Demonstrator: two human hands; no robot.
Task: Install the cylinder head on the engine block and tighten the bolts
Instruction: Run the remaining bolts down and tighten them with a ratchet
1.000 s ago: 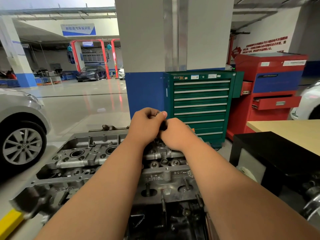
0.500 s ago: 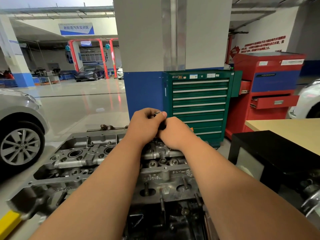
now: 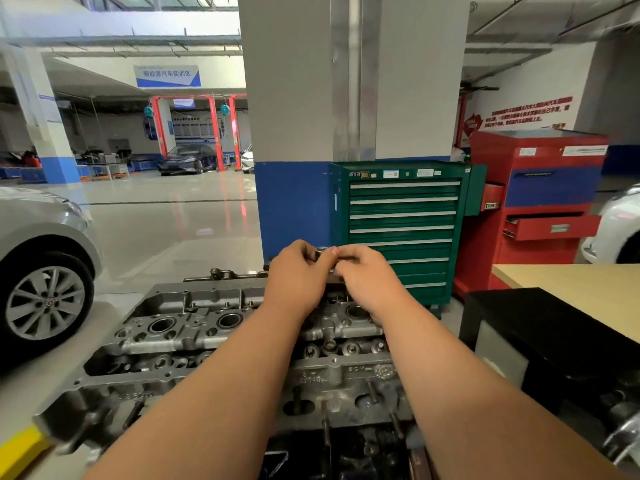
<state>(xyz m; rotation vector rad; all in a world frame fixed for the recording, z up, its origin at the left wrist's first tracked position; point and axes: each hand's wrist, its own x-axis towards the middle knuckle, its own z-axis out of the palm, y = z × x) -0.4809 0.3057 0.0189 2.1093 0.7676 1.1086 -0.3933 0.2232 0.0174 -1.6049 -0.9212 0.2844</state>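
The cylinder head (image 3: 194, 341) is seen lying flat at the lower middle of the view, with its open bores and studs facing up. Above its far edge, a small silver-topped metal tool (image 3: 320, 251) is held between both hands. The left hand (image 3: 298, 275) is curled round the tool from the left, with the thumb laid against its round top. The right hand (image 3: 367, 282) is closed on the tool from the right, fingertips meeting the left thumb. How much of the tool reaches down to the cylinder head cannot be told.

Beyond the cylinder head, a green tool cabinet (image 3: 401, 220) is placed against a grey and blue pillar (image 3: 294, 98). To the right of the cylinder head, a black table (image 3: 554, 327) is set, and to its left a car wheel (image 3: 45, 303) is visible.
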